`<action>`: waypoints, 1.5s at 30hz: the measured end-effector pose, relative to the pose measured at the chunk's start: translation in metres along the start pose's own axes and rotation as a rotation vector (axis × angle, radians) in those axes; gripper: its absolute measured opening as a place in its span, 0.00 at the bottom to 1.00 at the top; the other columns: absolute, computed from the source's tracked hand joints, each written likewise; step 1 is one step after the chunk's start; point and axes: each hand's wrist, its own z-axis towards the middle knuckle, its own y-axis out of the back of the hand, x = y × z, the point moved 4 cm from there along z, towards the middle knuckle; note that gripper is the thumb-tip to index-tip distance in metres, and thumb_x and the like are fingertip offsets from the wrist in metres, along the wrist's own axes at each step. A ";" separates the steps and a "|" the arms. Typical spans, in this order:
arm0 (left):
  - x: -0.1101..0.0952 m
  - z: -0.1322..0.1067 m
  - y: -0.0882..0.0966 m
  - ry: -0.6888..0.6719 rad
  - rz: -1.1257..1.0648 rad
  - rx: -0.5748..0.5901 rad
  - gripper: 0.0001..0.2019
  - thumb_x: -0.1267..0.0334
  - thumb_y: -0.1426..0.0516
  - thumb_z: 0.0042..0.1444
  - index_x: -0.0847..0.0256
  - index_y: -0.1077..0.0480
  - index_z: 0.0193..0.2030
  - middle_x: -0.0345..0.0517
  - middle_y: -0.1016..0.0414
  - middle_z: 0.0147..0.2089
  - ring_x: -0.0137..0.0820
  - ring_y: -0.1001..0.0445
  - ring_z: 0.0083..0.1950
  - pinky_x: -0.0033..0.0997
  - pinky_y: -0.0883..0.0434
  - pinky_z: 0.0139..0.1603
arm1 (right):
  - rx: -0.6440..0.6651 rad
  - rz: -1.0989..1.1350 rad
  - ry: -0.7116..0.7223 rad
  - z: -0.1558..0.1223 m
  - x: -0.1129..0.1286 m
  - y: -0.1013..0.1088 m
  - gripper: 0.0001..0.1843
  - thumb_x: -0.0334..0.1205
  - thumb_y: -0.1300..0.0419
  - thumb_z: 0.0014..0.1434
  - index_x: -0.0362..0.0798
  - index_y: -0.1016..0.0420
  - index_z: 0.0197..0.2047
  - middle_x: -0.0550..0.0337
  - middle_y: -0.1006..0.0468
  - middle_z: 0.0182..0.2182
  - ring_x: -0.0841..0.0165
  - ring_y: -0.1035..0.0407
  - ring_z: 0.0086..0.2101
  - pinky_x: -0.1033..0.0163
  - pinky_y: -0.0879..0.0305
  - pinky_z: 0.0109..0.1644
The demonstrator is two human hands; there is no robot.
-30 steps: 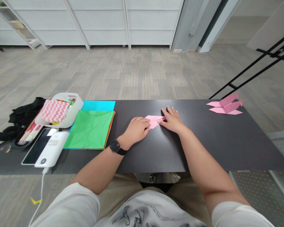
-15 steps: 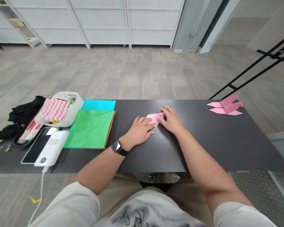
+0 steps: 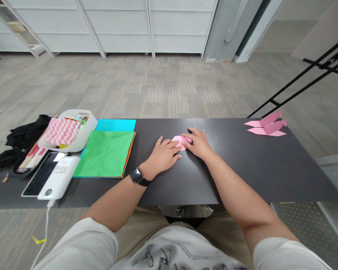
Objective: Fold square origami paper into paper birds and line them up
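Note:
A small folded piece of pink origami paper (image 3: 181, 140) lies on the dark table in front of me. My left hand (image 3: 163, 153), with a black watch on its wrist, rests flat with outstretched fingers over the paper's left and near side. From the right, my right hand (image 3: 197, 142) has its thumb and index finger closed on a flap of the paper, which hides that end. Two finished pink paper birds (image 3: 270, 125) stand side by side near the far right corner of the table.
Left of my hands lie green paper (image 3: 105, 153) and blue paper (image 3: 118, 124). Further left are a white basket (image 3: 88, 133), a phone (image 3: 41, 178), a white power bank (image 3: 59, 178) with a cable, a dark tray of pens (image 3: 30, 161) and black cloth (image 3: 28, 131).
My right hand has moved left, bringing the paper's pointed right end over toward the middle, so the paper looks shorter. My left hand stays on the paper.

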 end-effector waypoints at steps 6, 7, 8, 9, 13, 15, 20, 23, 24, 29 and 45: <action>-0.002 -0.005 0.006 0.038 0.062 0.017 0.14 0.57 0.42 0.73 0.49 0.18 0.58 0.46 0.21 0.68 0.51 0.29 0.70 0.75 0.51 0.79 | 0.010 -0.001 -0.004 0.001 0.001 0.002 0.23 0.48 0.32 0.67 0.62 0.19 0.65 0.51 0.32 0.73 0.46 0.44 0.75 0.25 0.60 0.78; -0.002 -0.006 0.008 0.048 0.076 0.020 0.13 0.58 0.43 0.74 0.49 0.17 0.57 0.46 0.20 0.67 0.51 0.29 0.69 0.75 0.50 0.79 | 0.016 -0.001 -0.003 0.001 0.001 0.002 0.23 0.48 0.32 0.67 0.62 0.19 0.65 0.51 0.33 0.73 0.46 0.44 0.75 0.25 0.60 0.78; -0.002 -0.007 0.010 0.061 0.087 0.025 0.14 0.58 0.43 0.74 0.49 0.16 0.56 0.46 0.20 0.67 0.51 0.28 0.68 0.75 0.49 0.79 | 0.020 0.000 -0.002 0.001 0.001 0.002 0.23 0.48 0.32 0.67 0.62 0.19 0.65 0.51 0.33 0.73 0.47 0.44 0.75 0.25 0.60 0.79; -0.002 -0.009 0.012 0.078 0.097 0.032 0.14 0.58 0.44 0.74 0.49 0.16 0.55 0.45 0.19 0.66 0.50 0.26 0.66 0.74 0.47 0.78 | 0.022 0.001 -0.003 0.001 0.001 0.002 0.23 0.48 0.32 0.67 0.62 0.19 0.65 0.50 0.33 0.73 0.47 0.44 0.75 0.25 0.61 0.79; -0.002 -0.014 0.021 0.138 0.145 0.072 0.14 0.56 0.43 0.73 0.50 0.15 0.51 0.45 0.18 0.64 0.50 0.22 0.59 0.70 0.39 0.74 | 0.021 0.006 -0.010 0.001 0.001 0.002 0.23 0.48 0.32 0.67 0.62 0.19 0.65 0.50 0.33 0.73 0.47 0.44 0.75 0.26 0.61 0.79; -0.001 -0.014 0.024 0.144 0.159 0.074 0.13 0.55 0.41 0.72 0.50 0.14 0.49 0.46 0.17 0.62 0.49 0.22 0.57 0.68 0.37 0.72 | 0.025 0.007 -0.011 0.001 0.001 0.002 0.23 0.48 0.32 0.67 0.62 0.19 0.65 0.50 0.33 0.73 0.46 0.45 0.75 0.26 0.61 0.79; 0.010 -0.003 0.021 0.110 0.081 -0.039 0.17 0.57 0.45 0.75 0.58 0.17 0.41 0.51 0.16 0.47 0.43 0.22 0.49 0.51 0.30 0.63 | 0.008 0.008 -0.006 0.001 0.000 0.002 0.23 0.48 0.32 0.67 0.62 0.18 0.64 0.50 0.32 0.72 0.47 0.43 0.75 0.27 0.60 0.79; 0.020 0.005 0.015 0.122 0.013 -0.123 0.11 0.60 0.43 0.74 0.60 0.19 0.47 0.51 0.18 0.48 0.41 0.23 0.49 0.45 0.28 0.59 | -0.004 0.006 0.008 0.001 0.000 0.002 0.22 0.48 0.31 0.67 0.62 0.17 0.63 0.49 0.31 0.72 0.47 0.42 0.74 0.27 0.58 0.78; 0.023 0.006 0.012 0.118 0.008 -0.145 0.11 0.60 0.42 0.73 0.60 0.20 0.52 0.52 0.19 0.51 0.42 0.24 0.52 0.45 0.28 0.60 | -0.009 0.004 0.014 0.000 0.000 0.002 0.22 0.48 0.31 0.67 0.62 0.17 0.63 0.49 0.31 0.72 0.47 0.41 0.74 0.27 0.57 0.78; 0.022 0.008 -0.002 0.056 -0.008 -0.148 0.17 0.60 0.38 0.69 0.55 0.22 0.63 0.52 0.23 0.61 0.45 0.27 0.59 0.49 0.29 0.65 | -0.028 -0.011 0.051 -0.004 0.003 0.004 0.21 0.48 0.29 0.64 0.61 0.15 0.60 0.49 0.28 0.69 0.46 0.37 0.71 0.26 0.52 0.77; 0.022 0.013 -0.012 0.035 -0.130 -0.157 0.07 0.59 0.37 0.68 0.52 0.17 0.50 0.46 0.20 0.58 0.42 0.25 0.58 0.49 0.30 0.66 | -0.052 0.058 0.055 -0.008 -0.003 0.007 0.09 0.46 0.32 0.64 0.54 0.14 0.45 0.48 0.27 0.57 0.52 0.31 0.63 0.42 0.38 0.73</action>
